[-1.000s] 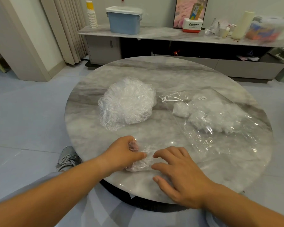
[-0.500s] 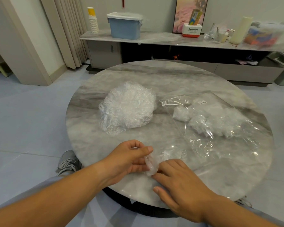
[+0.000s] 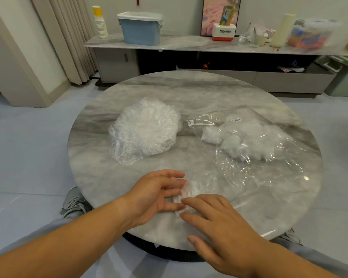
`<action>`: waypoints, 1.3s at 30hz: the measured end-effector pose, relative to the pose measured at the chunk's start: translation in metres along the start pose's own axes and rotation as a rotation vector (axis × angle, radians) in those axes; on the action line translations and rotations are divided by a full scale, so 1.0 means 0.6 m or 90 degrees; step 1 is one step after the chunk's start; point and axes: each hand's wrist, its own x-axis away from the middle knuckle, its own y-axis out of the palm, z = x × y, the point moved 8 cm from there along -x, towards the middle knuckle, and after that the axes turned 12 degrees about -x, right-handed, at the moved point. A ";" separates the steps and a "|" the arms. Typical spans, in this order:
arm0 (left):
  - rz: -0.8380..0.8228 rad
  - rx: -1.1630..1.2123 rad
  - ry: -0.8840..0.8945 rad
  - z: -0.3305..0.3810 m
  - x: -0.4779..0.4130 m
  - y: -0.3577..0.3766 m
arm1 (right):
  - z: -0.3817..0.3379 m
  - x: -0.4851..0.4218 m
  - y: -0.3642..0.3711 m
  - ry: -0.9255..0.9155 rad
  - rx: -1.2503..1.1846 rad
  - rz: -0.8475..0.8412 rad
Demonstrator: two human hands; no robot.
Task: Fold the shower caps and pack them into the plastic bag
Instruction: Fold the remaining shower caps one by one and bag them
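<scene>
- The round marble desk (image 3: 189, 91) fills the middle of the view, and all the task's things lie on it.
- The clear plastic bag (image 3: 265, 173) lies flat on the right half of the desk. The folded caps (image 3: 237, 141) show as white bundles inside its far part.
- The heap of loose caps (image 3: 145, 131), crinkled and translucent, sits left of the bag, near the desk's centre.
- The right hand (image 3: 223, 223) is at the near edge, its grip released, with the fingers spread flat and the fingertips resting on the near side of a small cap.
- The left hand (image 3: 151, 195) is just beside it, its grip also released — the fingers are straight and point right, and their tips touch the same cap.
- The small cap (image 3: 193, 190), a crumpled wad, lies on the desk between the two hands — apart from the heap and just near-left of the bag.
</scene>
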 end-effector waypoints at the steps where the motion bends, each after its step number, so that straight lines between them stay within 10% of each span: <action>1: -0.004 0.000 -0.002 0.002 -0.001 0.003 | 0.006 0.001 0.004 0.016 0.008 -0.010; 7: 0.106 -0.071 0.043 0.023 -0.015 -0.017 | 0.031 0.020 0.012 0.080 -0.006 -0.005; 10: 0.201 -0.455 0.131 0.055 -0.026 -0.034 | 0.034 0.021 0.015 0.079 -0.022 -0.014; 20: 0.093 -0.860 0.010 0.071 -0.077 0.034 | 0.038 0.025 0.000 0.037 -0.087 -0.032; 33: -0.104 -0.106 -0.013 0.065 -0.022 0.069 | 0.092 0.010 -0.078 0.354 -0.547 0.215; 39: -0.176 -0.011 -0.023 0.052 0.007 0.086 | 0.119 -0.005 -0.093 0.421 -0.761 0.311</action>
